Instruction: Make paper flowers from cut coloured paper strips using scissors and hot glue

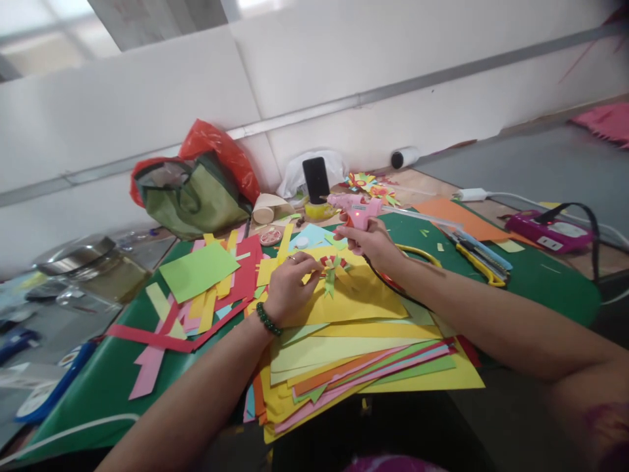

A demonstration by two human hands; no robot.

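My right hand [376, 246] is wrapped round the handle of a pink hot glue gun [361, 208], whose small red light is lit. Its nozzle points left, and a clear glue stick [417, 215] juts from its rear. My left hand [293, 285], with a green bead bracelet [268, 319] at the wrist, pinches the left side of a small paper bow [335, 269] in red, green and yellow. Under the bow lies a yellow sheet [363, 301], on top of a thick stack of coloured paper [339, 354].
Paper strips [171, 334] and a lime sheet [199, 270] lie left on the green mat [93, 387]. Yellow-handled cutters [479, 262] are at right, near a purple power strip [550, 229]. A phone [316, 178] stands behind, by a green bag [194, 200] and finished paper bows [371, 185].
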